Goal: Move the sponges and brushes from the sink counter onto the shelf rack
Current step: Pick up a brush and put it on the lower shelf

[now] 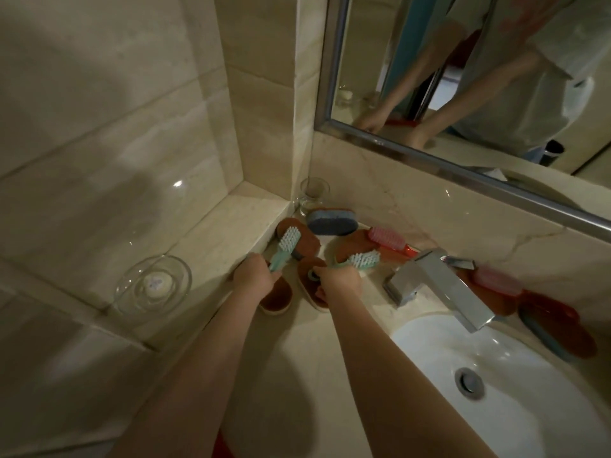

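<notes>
My left hand (256, 276) grips the handle of a teal brush (287, 244), bristles pointing up and away. My right hand (340, 280) holds a second teal brush (360, 260) with its bristles toward the tap. Under and around the hands lie several brown oval sponges (305, 241) on the counter (297, 342). A blue-grey sponge (331, 221) sits near the corner. A pink brush (386, 238) lies by the back wall, another pink brush (497, 280) behind the tap. Red and blue sponges (558, 328) lie at the right.
A chrome tap (439, 285) stands over the white basin (496, 391). A clear glass (312, 195) stands in the corner. On the raised tiled ledge (205, 239) at the left sits a glass soap dish (152, 284). A mirror (463, 77) hangs above.
</notes>
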The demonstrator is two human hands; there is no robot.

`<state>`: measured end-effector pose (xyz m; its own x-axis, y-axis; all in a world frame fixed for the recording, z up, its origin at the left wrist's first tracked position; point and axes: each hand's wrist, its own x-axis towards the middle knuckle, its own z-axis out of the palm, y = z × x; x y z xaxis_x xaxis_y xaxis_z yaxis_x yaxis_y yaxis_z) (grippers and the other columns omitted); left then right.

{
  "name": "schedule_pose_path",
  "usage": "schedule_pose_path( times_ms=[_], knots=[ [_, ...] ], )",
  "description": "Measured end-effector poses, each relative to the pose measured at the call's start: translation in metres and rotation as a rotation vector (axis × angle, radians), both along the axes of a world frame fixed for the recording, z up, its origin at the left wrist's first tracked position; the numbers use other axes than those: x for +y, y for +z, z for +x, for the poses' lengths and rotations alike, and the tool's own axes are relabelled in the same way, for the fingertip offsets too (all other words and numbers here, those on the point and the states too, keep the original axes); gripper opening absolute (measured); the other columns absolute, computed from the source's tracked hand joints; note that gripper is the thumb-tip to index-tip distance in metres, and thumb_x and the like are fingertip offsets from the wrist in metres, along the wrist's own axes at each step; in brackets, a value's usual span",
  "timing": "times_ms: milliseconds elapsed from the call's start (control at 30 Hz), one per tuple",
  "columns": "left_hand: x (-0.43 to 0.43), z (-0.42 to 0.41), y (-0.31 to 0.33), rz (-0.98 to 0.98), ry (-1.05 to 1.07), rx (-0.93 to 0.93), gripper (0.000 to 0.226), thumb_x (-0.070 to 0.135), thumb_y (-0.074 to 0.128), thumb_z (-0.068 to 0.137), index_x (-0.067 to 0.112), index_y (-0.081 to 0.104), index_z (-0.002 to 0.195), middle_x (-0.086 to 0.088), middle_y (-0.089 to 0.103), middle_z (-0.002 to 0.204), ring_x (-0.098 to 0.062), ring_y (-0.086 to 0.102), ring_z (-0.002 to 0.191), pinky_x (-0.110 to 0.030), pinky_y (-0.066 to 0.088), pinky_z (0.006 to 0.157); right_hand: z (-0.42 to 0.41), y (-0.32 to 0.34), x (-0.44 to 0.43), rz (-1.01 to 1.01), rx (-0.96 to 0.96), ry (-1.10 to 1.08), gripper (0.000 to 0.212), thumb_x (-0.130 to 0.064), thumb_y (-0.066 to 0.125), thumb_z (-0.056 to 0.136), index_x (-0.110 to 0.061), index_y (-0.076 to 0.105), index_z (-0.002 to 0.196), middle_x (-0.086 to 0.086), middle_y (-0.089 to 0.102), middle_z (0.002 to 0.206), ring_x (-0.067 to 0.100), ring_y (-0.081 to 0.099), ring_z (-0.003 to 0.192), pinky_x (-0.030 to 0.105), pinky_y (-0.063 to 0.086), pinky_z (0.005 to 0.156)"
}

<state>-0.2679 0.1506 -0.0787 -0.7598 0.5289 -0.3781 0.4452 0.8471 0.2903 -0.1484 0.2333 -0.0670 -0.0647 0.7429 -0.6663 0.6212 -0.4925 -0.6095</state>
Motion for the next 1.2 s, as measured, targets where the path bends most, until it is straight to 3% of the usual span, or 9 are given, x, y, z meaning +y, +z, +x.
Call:
schedule_pose_path(
  times_ms=[133, 333, 467, 533, 700, 800, 900, 1000, 1200],
  knots=[
    [-0.003, -0.003, -0.001, -0.003, -0.028, -0.010, 0.035, 0.041, 0.058, 0.088, 0.009, 0.062, 0.102, -0.005, 0.060, 0.087, -0.020, 0.056, 0.075, -0.030, 0.040, 0.060, 0.001, -0.003, 0.005, -0.111, 0.089, -0.105, 0.019, -0.021, 0.073, 0.080, -0.006, 0.062, 0.085, 0.010, 0.069, 0.078, 0.017, 0.059, 0.046, 0.023, 0.045, 0.040],
    [-0.012, -0.002, 0.000, 0.222, 0.020, -0.126, 0.017, 0.030, 0.053, 0.093, 0.015, 0.059, 0.088, 0.000, 0.052, 0.074, -0.016, 0.051, 0.066, -0.026, 0.033, 0.051, 0.009, 0.002, 0.008, -0.215, 0.208, -0.183, 0.020, -0.015, 0.072, 0.082, -0.006, 0.055, 0.081, 0.008, 0.067, 0.077, 0.016, 0.062, 0.056, 0.027, 0.051, 0.052],
    [-0.017, 0.002, 0.004, 0.475, 0.066, -0.202, 0.023, 0.026, 0.051, 0.094, 0.008, 0.059, 0.081, -0.005, 0.051, 0.074, -0.024, 0.052, 0.071, -0.030, 0.037, 0.060, 0.012, 0.003, -0.003, -0.076, 0.279, -0.098, 0.017, -0.010, 0.073, 0.082, -0.005, 0.063, 0.094, 0.008, 0.062, 0.069, 0.017, 0.057, 0.055, 0.034, 0.056, 0.066],
    [-0.017, 0.010, 0.011, 0.563, 0.105, -0.243, 0.023, 0.025, 0.048, 0.095, 0.009, 0.058, 0.081, -0.003, 0.050, 0.070, -0.024, 0.051, 0.071, -0.031, 0.036, 0.063, 0.018, 0.005, -0.010, -0.001, 0.331, -0.082, 0.014, -0.006, 0.074, 0.080, -0.007, 0.060, 0.078, 0.011, 0.062, 0.076, 0.018, 0.057, 0.058, 0.037, 0.057, 0.071],
    [-0.011, 0.047, 0.039, 0.753, 0.234, -0.434, 0.026, 0.028, 0.039, 0.099, 0.010, 0.058, 0.099, -0.018, 0.059, 0.097, -0.028, 0.053, 0.086, -0.040, 0.045, 0.079, 0.046, 0.020, -0.018, 0.209, 0.420, 0.011, 0.025, -0.002, 0.071, 0.081, -0.011, 0.052, 0.067, 0.012, 0.059, 0.071, 0.018, 0.056, 0.054, 0.022, 0.049, 0.046],
    [-0.009, 0.079, 0.051, 0.823, 0.256, -0.563, 0.024, 0.027, 0.038, 0.099, 0.016, 0.058, 0.093, -0.017, 0.060, 0.111, -0.029, 0.056, 0.097, -0.041, 0.045, 0.088, 0.073, 0.038, -0.021, 0.302, 0.470, 0.067, 0.018, -0.002, 0.068, 0.083, -0.013, 0.057, 0.073, 0.012, 0.061, 0.073, 0.019, 0.057, 0.059, 0.020, 0.048, 0.047],
    [-0.005, 0.115, 0.064, 0.888, 0.223, -0.617, 0.028, 0.027, 0.038, 0.099, 0.026, 0.055, 0.076, -0.002, 0.057, 0.089, -0.015, 0.049, 0.079, -0.034, 0.041, 0.080, 0.107, 0.053, -0.021, 0.340, 0.543, 0.076, 0.018, -0.003, 0.064, 0.087, -0.016, 0.060, 0.076, 0.009, 0.062, 0.070, 0.017, 0.055, 0.054, 0.022, 0.047, 0.051],
    [0.002, 0.147, 0.075, 0.935, 0.212, -0.674, 0.028, 0.024, 0.041, 0.098, 0.023, 0.055, 0.074, 0.000, 0.053, 0.078, -0.016, 0.045, 0.070, -0.030, 0.037, 0.065, 0.143, 0.064, -0.021, 0.384, 0.586, 0.006, 0.023, -0.007, 0.060, 0.091, -0.011, 0.053, 0.069, 0.010, 0.057, 0.065, 0.019, 0.053, 0.053, 0.026, 0.047, 0.053],
    [0.021, 0.223, 0.094, 0.957, 0.066, -0.776, 0.017, 0.017, 0.045, 0.097, 0.016, 0.062, 0.093, 0.003, 0.056, 0.080, -0.011, 0.048, 0.071, -0.022, 0.040, 0.061, 0.234, 0.086, -0.019, 0.532, 0.532, -0.080, 0.016, -0.004, 0.057, 0.091, -0.002, 0.058, 0.076, 0.010, 0.056, 0.064, 0.009, 0.052, 0.048, 0.021, 0.044, 0.051]
  ],
)
